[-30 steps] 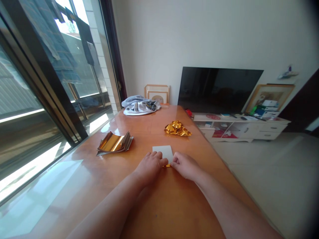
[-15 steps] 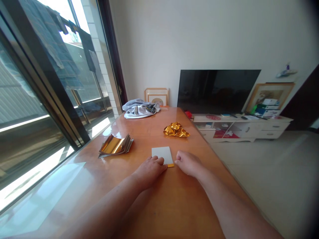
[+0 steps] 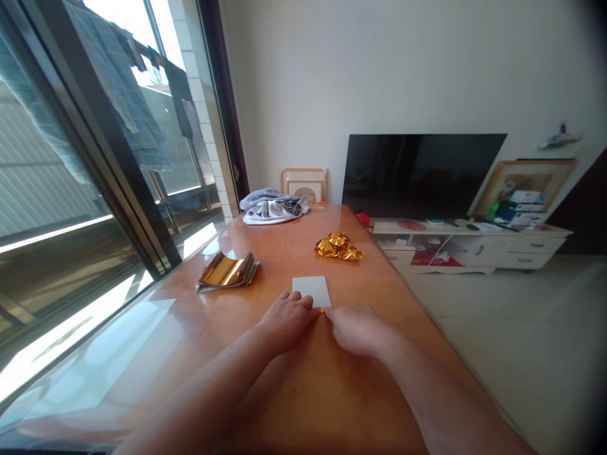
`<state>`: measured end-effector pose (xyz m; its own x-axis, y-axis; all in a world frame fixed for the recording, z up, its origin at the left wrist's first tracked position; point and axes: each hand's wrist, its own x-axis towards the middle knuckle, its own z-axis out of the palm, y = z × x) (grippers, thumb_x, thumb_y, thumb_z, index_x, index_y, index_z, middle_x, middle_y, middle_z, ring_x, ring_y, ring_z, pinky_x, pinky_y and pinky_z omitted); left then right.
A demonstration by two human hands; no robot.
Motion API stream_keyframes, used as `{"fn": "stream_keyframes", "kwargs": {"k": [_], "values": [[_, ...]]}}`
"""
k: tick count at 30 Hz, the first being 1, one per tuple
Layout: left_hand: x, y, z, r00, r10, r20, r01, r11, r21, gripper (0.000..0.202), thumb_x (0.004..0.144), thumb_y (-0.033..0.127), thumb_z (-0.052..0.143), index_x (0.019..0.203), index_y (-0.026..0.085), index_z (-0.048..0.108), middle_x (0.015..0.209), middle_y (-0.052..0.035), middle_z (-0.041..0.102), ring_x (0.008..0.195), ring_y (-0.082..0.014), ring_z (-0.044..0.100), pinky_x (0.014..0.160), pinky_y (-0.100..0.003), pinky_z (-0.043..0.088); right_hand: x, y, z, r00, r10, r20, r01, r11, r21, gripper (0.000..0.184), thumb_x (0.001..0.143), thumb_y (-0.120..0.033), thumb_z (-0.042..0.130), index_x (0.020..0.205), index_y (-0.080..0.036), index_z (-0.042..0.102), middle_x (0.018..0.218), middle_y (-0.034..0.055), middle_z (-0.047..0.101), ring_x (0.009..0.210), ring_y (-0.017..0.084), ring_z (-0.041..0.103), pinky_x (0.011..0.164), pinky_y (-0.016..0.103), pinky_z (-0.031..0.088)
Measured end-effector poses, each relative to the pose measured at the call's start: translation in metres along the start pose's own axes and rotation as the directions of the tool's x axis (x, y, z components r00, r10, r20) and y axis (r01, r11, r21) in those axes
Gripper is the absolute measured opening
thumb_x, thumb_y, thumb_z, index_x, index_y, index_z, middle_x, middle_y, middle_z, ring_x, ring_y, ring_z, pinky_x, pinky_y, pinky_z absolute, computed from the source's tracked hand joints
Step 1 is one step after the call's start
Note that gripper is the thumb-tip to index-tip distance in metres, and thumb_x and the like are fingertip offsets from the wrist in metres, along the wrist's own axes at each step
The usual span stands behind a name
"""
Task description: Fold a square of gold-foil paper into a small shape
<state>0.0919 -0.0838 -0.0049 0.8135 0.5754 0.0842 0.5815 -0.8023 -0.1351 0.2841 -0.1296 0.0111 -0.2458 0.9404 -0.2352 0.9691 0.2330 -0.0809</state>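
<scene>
A small sheet of foil paper [image 3: 313, 289] lies pale side up on the wooden table, with a narrow gold strip folded over at its near edge. My left hand [image 3: 290, 319] rests on its near left part, fingers curled and thumb at the gold fold. At the near right corner, my right hand [image 3: 355, 328] is closed, its fingertips pressing on the fold. Both hands cover part of the strip. To the left sits a stack of gold foil sheets [image 3: 226, 272], curled upward. Folded gold foil pieces [image 3: 339, 246] lie in a small heap beyond the sheet.
A bundle of grey and white cloth [image 3: 275, 207] lies at the table's far end. The table's right edge [image 3: 417, 297] runs alongside my right arm. A glass sliding door [image 3: 109, 189] stands on the left; a television [image 3: 422, 175] and white cabinet [image 3: 512, 243] are beyond.
My right hand has moved left from beside the sheet onto its near right corner, touching the gold fold. My left hand stays on the sheet. The view has shifted slightly.
</scene>
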Motion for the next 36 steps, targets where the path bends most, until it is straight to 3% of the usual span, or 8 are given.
{"fn": "stream_keyframes", "kwargs": {"k": [7,22,32,36], "values": [[-0.022,-0.001,0.004,0.997,-0.05,-0.058,0.046,0.997,-0.061,0.032,0.096,0.026,0.048,0.124,0.033,0.062,0.106,-0.0063,0.064,0.097,-0.0248,0.052,0.083,-0.039,0.034,-0.001,-0.001,-0.001,1.0,0.009,0.013,-0.009,1.0,-0.009,0.033,0.09,-0.023,0.047,0.114,-0.022,0.069,0.112,0.0149,0.073,0.099,0.033,0.069,0.076,0.038,0.049],[-0.055,-0.01,0.002,0.984,-0.168,-0.052,0.165,0.985,-0.052,0.034,0.102,0.035,0.036,0.122,0.032,0.063,0.107,-0.0062,0.065,0.095,-0.024,0.051,0.082,-0.04,0.034,0.005,0.006,0.007,1.0,0.007,-0.017,-0.007,1.0,0.025,0.036,0.094,-0.034,0.046,0.117,-0.023,0.071,0.113,0.0153,0.073,0.098,0.032,0.069,0.08,0.039,0.05],[-0.047,-0.008,-0.01,0.979,-0.195,-0.05,0.192,0.979,-0.064,0.031,0.1,0.032,0.041,0.09,0.024,0.069,0.095,-0.0066,0.067,0.091,-0.0238,0.051,0.077,-0.038,0.033,0.008,0.018,0.007,0.999,-0.028,-0.037,0.031,0.995,0.092,0.035,0.094,-0.038,0.047,0.118,-0.029,0.071,0.113,0.0119,0.074,0.097,0.031,0.07,0.08,0.039,0.05],[-0.042,-0.006,-0.012,0.982,-0.185,-0.039,0.184,0.982,-0.042,0.03,0.098,0.03,0.044,0.083,0.022,0.068,0.093,-0.0079,0.067,0.091,-0.0242,0.051,0.076,-0.039,0.032,0.006,0.024,0.007,0.999,-0.026,-0.031,0.029,0.992,0.119,0.034,0.088,-0.037,0.056,0.117,-0.03,0.071,0.109,0.0103,0.074,0.093,0.029,0.069,0.077,0.037,0.049]]}}
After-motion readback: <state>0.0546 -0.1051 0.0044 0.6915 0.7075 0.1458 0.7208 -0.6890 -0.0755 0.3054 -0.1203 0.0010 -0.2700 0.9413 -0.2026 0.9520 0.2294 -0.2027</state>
